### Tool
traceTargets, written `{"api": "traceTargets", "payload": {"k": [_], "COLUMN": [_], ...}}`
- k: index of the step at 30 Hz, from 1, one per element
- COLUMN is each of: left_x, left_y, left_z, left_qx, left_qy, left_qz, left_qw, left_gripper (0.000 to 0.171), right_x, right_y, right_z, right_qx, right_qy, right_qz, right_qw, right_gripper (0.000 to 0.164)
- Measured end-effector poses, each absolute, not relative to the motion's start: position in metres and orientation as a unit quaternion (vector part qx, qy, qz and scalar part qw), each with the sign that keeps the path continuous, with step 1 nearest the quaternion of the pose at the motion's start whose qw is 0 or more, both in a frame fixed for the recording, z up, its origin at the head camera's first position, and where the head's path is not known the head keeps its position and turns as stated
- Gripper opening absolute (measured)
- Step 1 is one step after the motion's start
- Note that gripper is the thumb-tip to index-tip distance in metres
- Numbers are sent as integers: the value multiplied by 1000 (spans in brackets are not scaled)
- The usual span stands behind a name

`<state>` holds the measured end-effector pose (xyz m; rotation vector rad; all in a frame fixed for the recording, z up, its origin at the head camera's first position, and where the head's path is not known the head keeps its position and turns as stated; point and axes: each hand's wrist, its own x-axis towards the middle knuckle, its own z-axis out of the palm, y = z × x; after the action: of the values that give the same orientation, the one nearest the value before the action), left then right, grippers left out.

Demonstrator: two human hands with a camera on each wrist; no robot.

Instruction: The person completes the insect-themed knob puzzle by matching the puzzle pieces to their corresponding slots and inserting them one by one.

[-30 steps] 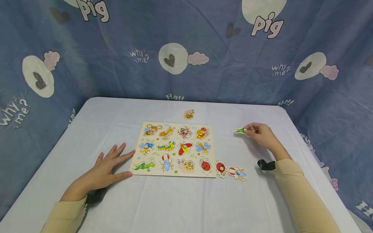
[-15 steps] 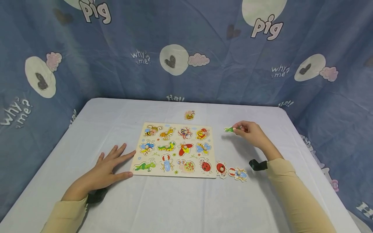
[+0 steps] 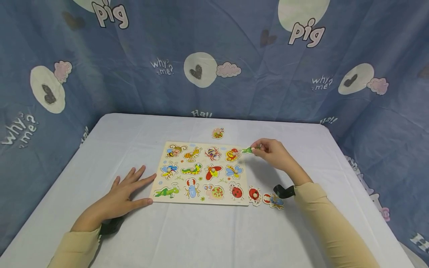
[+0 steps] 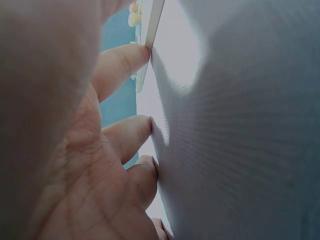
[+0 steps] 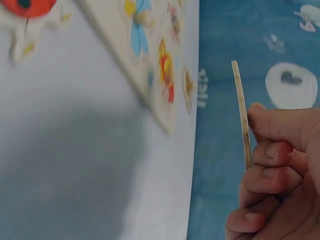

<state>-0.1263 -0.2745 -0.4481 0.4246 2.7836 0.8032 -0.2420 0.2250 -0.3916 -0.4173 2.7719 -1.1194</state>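
Faces a blue curtain [image 3: 261,52] across a white desk [image 3: 201,234] bearing an insect puzzle board [image 3: 222,159], and rests the left hand [image 3: 122,195], fingers spread, index fingertip touching the board's left edge. With the right hand [image 3: 273,154], fingers curled, pinches a green piece [image 3: 246,150], probably a grasshopper though partly hidden, raised by the far right corner. Has a stag beetle piece [image 3: 276,201] and ladybird piece [image 3: 254,195] beside the near right corner, a snail piece [image 3: 218,133] beyond the far edge.

Looked down and forward from the head, across desk [image 3: 201,234] to curtain [image 3: 134,85]. From the left wrist, skimmed the desk sideways, close to the fingers [image 4: 131,135]; from the right, faced board [image 5: 114,25] and curtain sideways. Caught the board in every view.
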Motion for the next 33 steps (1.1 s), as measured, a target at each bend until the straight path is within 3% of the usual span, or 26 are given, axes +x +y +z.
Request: {"api": "traceTargets", "payload": {"k": [33], "left_x": [-127], "left_y": [-273], "left_z": [-449], "left_qx": [142], "left_qy": [946], "left_qz": [271], "left_qw": [106], "left_gripper": [85], "right_x": [-230], "right_y": [132], "right_z": [-390], "right_qx": [-238], "right_qy": [887], "right_qz": [-383], "right_qw": [98], "right_gripper": [17]}}
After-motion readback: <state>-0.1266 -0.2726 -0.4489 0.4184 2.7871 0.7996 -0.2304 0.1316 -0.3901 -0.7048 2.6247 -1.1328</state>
